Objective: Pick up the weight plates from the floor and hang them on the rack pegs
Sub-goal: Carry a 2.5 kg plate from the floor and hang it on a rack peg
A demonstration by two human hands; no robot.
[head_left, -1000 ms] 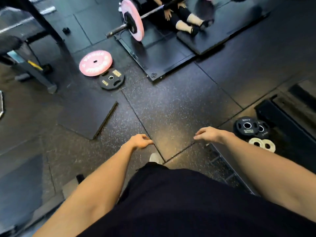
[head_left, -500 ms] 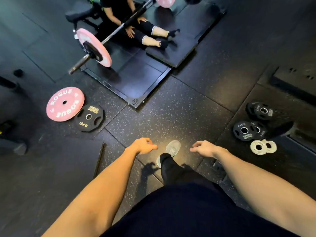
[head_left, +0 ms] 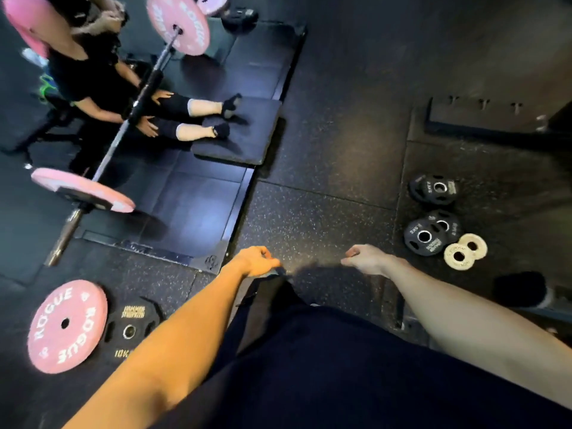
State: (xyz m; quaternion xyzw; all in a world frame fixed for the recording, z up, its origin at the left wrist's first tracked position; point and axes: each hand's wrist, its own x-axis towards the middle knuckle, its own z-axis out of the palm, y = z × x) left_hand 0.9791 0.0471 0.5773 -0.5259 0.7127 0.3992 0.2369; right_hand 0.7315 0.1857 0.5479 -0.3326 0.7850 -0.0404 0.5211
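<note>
Small plates (head_left: 424,237) flat on floor, right of right hand (head_left: 366,259); left hand (head_left: 257,261) farther; both loosely curled, empty.

left hand (head_left: 257,261): loosely curled, empty | right hand (head_left: 366,259): loosely curled, empty

view swung right, pink plate (head_left: 66,326) nearer, foot hidden

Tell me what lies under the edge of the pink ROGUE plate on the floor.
The pink ROGUE plate appears to overlap the left rim of a black 10 kg plate, both flat on the floor. The left forearm hides the black plate's lower right part.
</note>
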